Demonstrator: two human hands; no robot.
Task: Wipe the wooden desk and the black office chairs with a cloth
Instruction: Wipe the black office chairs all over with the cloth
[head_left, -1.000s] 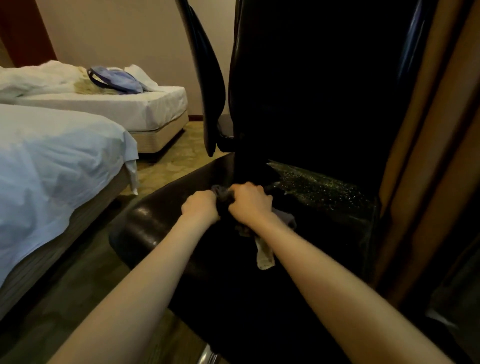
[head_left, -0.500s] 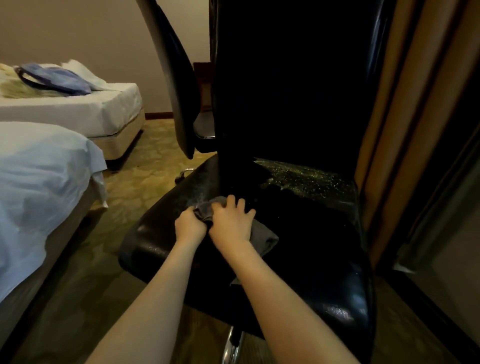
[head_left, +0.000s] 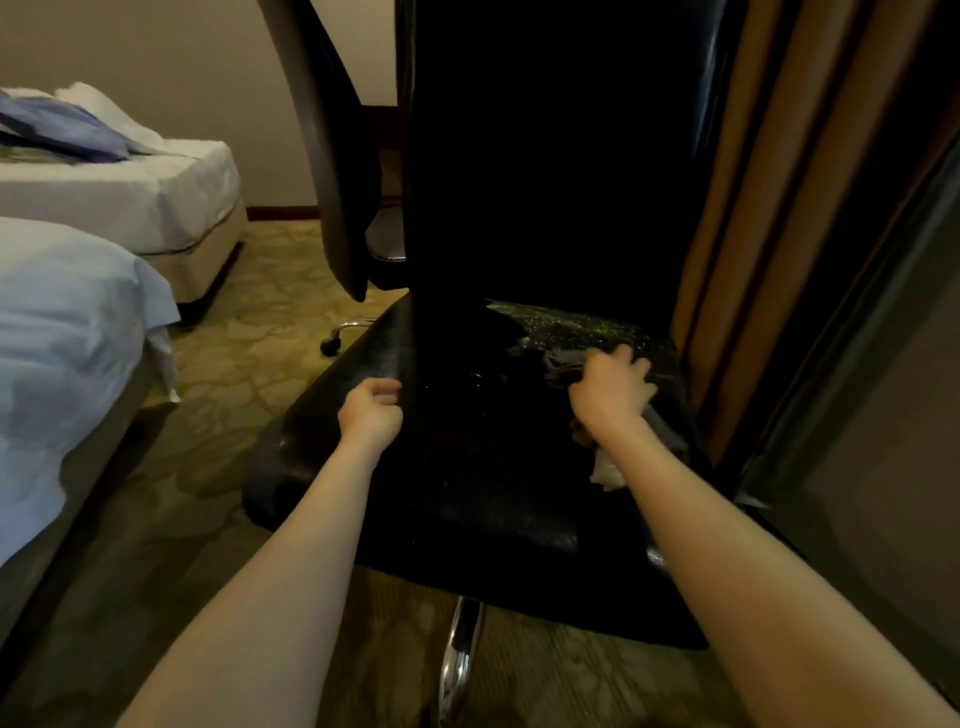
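Subject of inspection: one black office chair (head_left: 467, 509), seat facing the viewer, high backrest (head_left: 545, 182) upright behind it. The seat stands on a chrome column (head_left: 460, 654) over patterned carpet (head_left: 249, 322).

Cloth (head_left: 667, 439): a grey cloth lies on the right rear part of the seat, near the seat's right edge. A pale corner of it shows beside the right wrist. Most of it is covered by the hand.

Right hand (head_left: 613, 389): laid on top of the cloth, fingers spread and fairly straight, pressing it down against the seat. The fingers do not wrap round it.

Left hand (head_left: 371, 413): on the left-centre of the seat, well apart from the cloth. Fingers loosely curled with nothing in them. Whether it bears on the seat or only hangs just over it cannot be told.

Seat surface: a band of pale speckles (head_left: 571, 325) runs along the rear of the seat, just ahead of the right hand's fingertips and at the foot of the backrest. The front of the seat shows a dull sheen.

Surroundings: a second black chair (head_left: 332, 156) stands behind and to the left, one caster (head_left: 330, 345) on the carpet. Brown curtains (head_left: 753, 208) hang just beside the chair on the right. Two beds with white sheets sit at left, the near bed (head_left: 62, 332) and the far bed (head_left: 130, 192); a blue fabric item (head_left: 62, 132) lies on the far one.
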